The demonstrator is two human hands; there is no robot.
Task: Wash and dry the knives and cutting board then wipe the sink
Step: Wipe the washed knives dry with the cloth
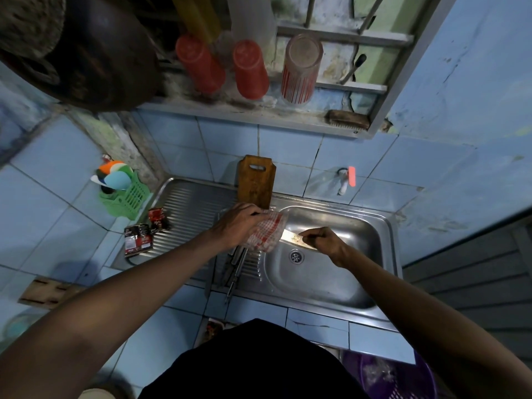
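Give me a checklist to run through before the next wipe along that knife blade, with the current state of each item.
1. Right hand grips the knife at its handle end: ok.
2. Left hand holds the red-checked cloth against the blade: ok.
3. Blade free of residue: not ok, pale specks show on it.
4. Which way the cutting edge faces: cannot tell.
5. Knife held over the sink basin: ok.
6. Cutting board leaning upright on the wall, out of the way: ok.
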